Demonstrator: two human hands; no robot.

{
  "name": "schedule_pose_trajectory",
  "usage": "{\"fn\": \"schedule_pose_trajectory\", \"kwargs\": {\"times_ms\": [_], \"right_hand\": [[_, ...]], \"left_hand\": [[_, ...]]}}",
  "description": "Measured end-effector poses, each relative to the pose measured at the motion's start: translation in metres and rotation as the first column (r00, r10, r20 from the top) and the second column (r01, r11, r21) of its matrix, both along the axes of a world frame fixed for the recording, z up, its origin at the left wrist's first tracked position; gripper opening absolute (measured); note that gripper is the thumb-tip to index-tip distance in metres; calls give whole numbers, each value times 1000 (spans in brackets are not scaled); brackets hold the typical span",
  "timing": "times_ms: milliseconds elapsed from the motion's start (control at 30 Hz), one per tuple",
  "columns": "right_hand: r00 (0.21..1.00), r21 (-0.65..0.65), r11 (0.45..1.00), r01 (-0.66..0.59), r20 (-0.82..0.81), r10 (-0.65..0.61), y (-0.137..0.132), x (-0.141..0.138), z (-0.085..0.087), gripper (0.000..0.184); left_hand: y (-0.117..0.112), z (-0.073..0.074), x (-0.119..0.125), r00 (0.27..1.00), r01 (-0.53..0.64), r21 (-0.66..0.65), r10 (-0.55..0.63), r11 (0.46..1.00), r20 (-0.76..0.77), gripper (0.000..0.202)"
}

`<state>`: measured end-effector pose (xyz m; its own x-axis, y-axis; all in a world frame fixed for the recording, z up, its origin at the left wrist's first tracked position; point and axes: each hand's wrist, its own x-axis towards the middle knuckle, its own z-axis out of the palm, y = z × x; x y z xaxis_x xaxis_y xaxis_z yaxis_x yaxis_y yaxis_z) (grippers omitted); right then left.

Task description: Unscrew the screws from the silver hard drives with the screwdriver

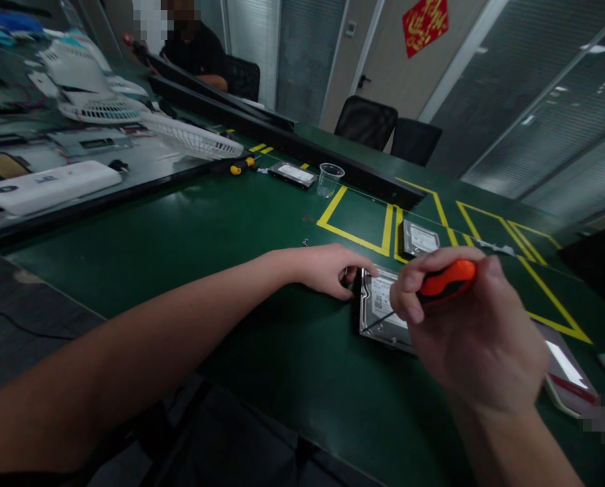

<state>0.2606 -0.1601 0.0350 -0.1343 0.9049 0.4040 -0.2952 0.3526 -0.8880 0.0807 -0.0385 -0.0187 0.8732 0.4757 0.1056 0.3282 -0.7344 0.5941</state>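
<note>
A hard drive (378, 301) with a white label lies flat on the green table. My left hand (332, 267) holds its upper left corner, with the index finger over the top edge and the thumb by the side. In my right hand (474, 325) is a screwdriver (447, 281) with an orange and black handle. Its thin shaft slants down to the left, and the tip is at the drive's near left corner. My right hand covers the drive's right part. A few small screws (305, 242) lie just beyond my left wrist.
Beyond are a second hard drive (420, 238), a third (293, 174), a clear plastic cup (329, 181) and a yellow-black tool (242, 166). Yellow tape (355, 238) marks rectangles on the table. White fan parts (99, 105) crowd the left. A person (195, 47) sits across the table.
</note>
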Motion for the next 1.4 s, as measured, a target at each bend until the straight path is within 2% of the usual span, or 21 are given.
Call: {"fn": "schedule_pose_trajectory", "kwargs": {"times_ms": [133, 267, 367, 433, 500, 667, 767, 833, 900, 967, 1233, 1333, 1400], "right_hand": [[1000, 9, 1000, 14, 3, -14, -1, 2, -2, 8], [1000, -1, 1000, -2, -2, 2, -2, 1, -3, 8], [999, 1, 1000, -28, -27, 28, -1, 1, -1, 36], [999, -12, 999, -34, -34, 33, -1, 2, 1, 45], [999, -25, 999, -27, -29, 26, 0, 2, 2, 39], [999, -6, 999, -31, -21, 31, -2, 2, 2, 13], [999, -5, 999, -41, 0, 41, -3, 2, 0, 6], [999, 2, 999, -38, -6, 38, -3, 2, 0, 12], [999, 4, 999, -44, -19, 44, -2, 2, 0, 30], [998, 1, 998, -58, -21, 58, -2, 3, 1, 40], [1000, -25, 1000, 0, -8, 0, -4, 1, 3, 9], [1000, -23, 1000, 17, 3, -17, -4, 1, 2, 11], [1000, -20, 1000, 10, -10, -10, -3, 2, 2, 24]], "left_hand": [[-1, -1, 1, 1000, -9, 9, 9, 1000, 15, 51], [-1, -1, 1, 1000, -2, 28, 1, 1000, 18, 51], [-1, 0, 0, 1000, -1, 27, 0, 1000, 14, 49], [0, 0, 0, 1000, 2, 22, -2, 1000, 14, 47], [-1, -1, 0, 1000, 2, 20, -2, 1000, 9, 48], [-2, 0, 1, 1000, -16, 11, 16, 1000, -4, 48], [-1, 0, 1, 1000, -14, 15, 14, 1000, -3, 48], [-1, 0, 1, 1000, -8, 27, 8, 1000, 5, 48], [0, 0, 0, 1000, -3, 27, 3, 1000, 10, 47], [0, -1, 0, 1000, 1, 15, -1, 1000, 9, 47], [0, -3, 1, 1000, -11, 12, 10, 1000, 16, 51], [0, -1, 0, 1000, 1, 8, -1, 1000, 12, 50], [0, 1, 0, 1000, 5, 6, -5, 1000, 6, 50]]}}
